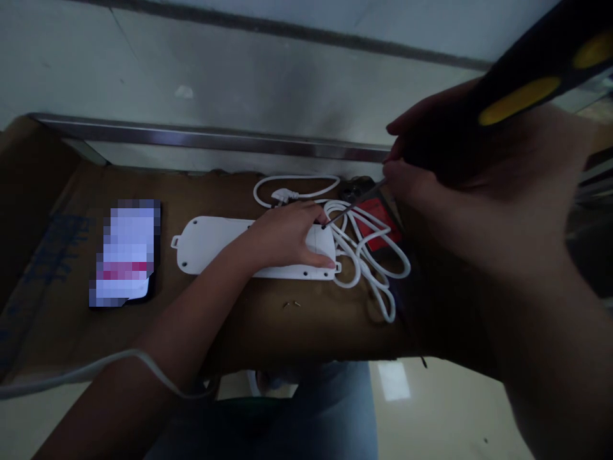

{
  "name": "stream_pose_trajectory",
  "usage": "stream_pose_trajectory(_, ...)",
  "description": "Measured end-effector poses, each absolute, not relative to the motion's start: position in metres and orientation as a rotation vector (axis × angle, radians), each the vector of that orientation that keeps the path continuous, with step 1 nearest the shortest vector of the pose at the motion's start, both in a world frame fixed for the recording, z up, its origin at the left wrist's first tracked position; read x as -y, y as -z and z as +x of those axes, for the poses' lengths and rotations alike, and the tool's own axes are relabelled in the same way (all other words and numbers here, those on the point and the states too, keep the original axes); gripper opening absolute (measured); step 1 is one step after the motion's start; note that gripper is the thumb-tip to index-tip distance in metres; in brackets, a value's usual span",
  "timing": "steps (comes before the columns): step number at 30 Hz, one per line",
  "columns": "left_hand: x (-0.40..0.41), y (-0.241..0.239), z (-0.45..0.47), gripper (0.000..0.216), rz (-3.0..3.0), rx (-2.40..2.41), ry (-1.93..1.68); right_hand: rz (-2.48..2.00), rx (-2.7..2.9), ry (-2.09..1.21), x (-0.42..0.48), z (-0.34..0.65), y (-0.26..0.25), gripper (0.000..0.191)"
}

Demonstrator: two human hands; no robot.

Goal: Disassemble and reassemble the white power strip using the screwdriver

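A white power strip [220, 239] lies on the cardboard with its screw holes facing up. My left hand [287, 236] grips it across the right part, thumb near the front right corner and fingers over the far edge. In my right hand [454, 172] is a screwdriver [517, 102] with a black and yellow handle. Its thin shaft slants down to the left, and the tip meets the hole at the strip's far right corner. Two small screws [292, 304] lie on the cardboard in front of the strip. The strip's white cord [383, 275] is looped at its right end.
Left of the strip lies a phone [129, 249] with a lit, blurred screen. The plug [285, 195] rests behind the strip. A red item [378, 223] sits under the cord loops. Behind the cardboard [258, 332] runs a metal strip [191, 137] along a tiled wall.
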State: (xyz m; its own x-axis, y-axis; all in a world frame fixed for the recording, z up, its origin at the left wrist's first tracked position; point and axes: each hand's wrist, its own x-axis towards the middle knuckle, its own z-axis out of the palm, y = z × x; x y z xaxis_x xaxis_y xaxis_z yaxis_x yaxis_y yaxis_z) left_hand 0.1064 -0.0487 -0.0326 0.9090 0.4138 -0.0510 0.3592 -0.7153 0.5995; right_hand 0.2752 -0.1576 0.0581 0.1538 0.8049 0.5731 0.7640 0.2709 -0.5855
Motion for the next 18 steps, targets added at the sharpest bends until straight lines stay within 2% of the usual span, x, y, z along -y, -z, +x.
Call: stream_pose_trajectory(18,0.0484,0.0301,0.1071,0.075,2.446,-0.571,-0.070,-1.494,1.572,-0.065,0.1587,0.2747,-0.0602,0.019)
